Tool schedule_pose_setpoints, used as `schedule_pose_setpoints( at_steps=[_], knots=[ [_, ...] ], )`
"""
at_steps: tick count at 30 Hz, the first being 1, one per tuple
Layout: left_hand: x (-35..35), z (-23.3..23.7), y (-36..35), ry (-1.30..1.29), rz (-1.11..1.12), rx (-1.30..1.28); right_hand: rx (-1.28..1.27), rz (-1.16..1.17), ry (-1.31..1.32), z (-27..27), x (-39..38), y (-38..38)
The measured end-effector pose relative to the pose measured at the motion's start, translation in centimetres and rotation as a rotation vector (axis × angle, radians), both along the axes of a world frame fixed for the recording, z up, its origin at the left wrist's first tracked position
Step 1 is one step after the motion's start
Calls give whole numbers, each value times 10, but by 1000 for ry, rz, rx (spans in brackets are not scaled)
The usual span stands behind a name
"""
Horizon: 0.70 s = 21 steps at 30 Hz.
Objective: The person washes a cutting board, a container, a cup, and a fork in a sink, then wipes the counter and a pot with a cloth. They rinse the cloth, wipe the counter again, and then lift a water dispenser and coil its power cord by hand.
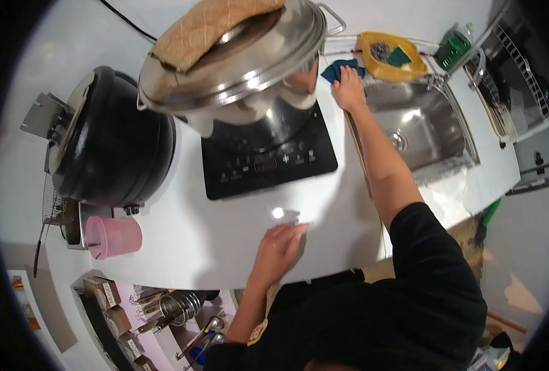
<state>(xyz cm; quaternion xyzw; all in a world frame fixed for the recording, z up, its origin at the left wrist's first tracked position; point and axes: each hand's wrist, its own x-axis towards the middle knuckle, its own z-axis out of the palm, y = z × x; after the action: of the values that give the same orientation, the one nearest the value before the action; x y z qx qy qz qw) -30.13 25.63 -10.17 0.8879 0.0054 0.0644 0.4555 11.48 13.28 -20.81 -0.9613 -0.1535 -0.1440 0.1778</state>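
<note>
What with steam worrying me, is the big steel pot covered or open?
Covered: the steel lid sits on the pot, a tan cloth lying on top.

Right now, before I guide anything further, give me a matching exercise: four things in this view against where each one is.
Things:
1. steel pot
2. pink cup
3. teal cloth
4. left hand

Places:
A. touched by the right hand, beside the sink
B. flat on the white counter
C. on the black cooktop
D. in front of the black cooker, near the counter's left end

Pairs: 1-C, 2-D, 3-A, 4-B
</note>
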Motion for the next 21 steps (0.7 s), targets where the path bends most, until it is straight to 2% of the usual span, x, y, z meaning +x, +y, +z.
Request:
schedule_pose_setpoints(
  at_steps=[6,9,10,13,14,17,18,20,21],
  knots=[
    [-1,13,2,6,-205,-78,113,64,100,-1,-134,-49],
    [-9,10,3,-97,-277,-84,28,10,96,19,-231,-81],
    [-14,15,8,6,-292,-38,-40,-27,55,29,-264,-85],
    [-39,9,25,-25,-250,-30,-131,-12,-68,34,-344,-63],
    [-49,5,35,-23,-217,-38,-141,14,-109,34,-366,-48],
    [-85,0,76,23,-12,-116,-17,268,43,45,-415,33],
    [-97,-7,97,-72,76,-28,-13,376,42,42,-423,61],
    [-123,-3,143,-26,415,-36,-14,579,75,36,-425,120],
    [-136,0,173,-118,531,60,-55,660,84,37,-425,152]
  ],
)
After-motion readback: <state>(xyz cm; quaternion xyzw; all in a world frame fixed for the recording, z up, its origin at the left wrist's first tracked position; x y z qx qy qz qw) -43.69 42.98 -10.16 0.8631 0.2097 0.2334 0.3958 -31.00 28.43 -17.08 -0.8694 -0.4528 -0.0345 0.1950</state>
